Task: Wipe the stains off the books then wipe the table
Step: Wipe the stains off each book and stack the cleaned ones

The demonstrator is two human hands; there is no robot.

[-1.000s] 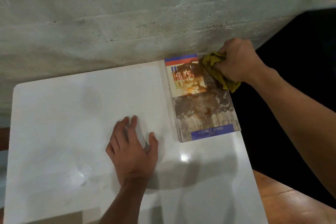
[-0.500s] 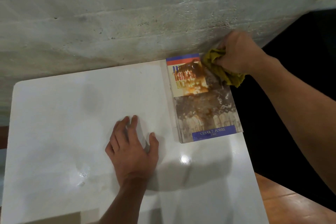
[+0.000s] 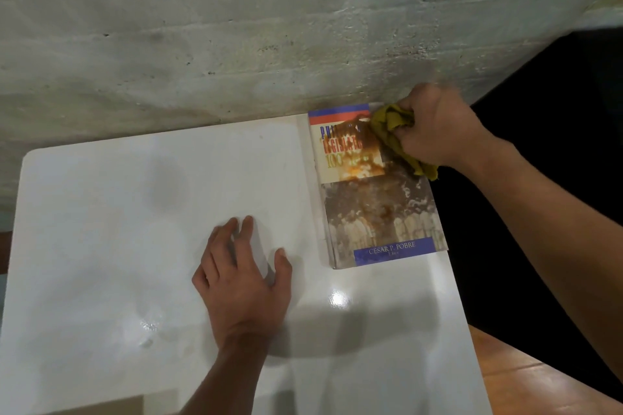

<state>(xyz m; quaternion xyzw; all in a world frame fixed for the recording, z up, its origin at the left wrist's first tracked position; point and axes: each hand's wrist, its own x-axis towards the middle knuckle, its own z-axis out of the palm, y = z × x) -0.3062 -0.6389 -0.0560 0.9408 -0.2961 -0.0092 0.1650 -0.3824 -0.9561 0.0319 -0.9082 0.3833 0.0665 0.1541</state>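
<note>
Where the white table [image 3: 101, 212] meets the rough concrete wall [image 3: 236, 44], a book [image 3: 377, 192] lies flat at the far right corner, its right edge running along the table's right edge. Its cover carries a blue and red band at the far end, a cream title panel below that, a greyish photo of a crowd, and a blue strip at the near end reading "CESAR P. POBRE". A brown-orange stain [image 3: 364, 162] spreads over the title panel and trails down into the photo.

On the far right part of the cover sits a crumpled mustard-yellow cloth [image 3: 394, 131], pressed against the book just beside the stain. The right hand [image 3: 435, 128] is clenched around the cloth, fingers curled over it, with a fold of the cloth sticking out below the hand near the book's right edge.

Well to the left of the book, the left hand [image 3: 242, 283] rests flat on the table, palm down, fingers straight and spread, holding nothing.

Beyond the table's right edge lies a dark gap, and a strip of wooden floor [image 3: 526, 377] shows at the near right.
</note>
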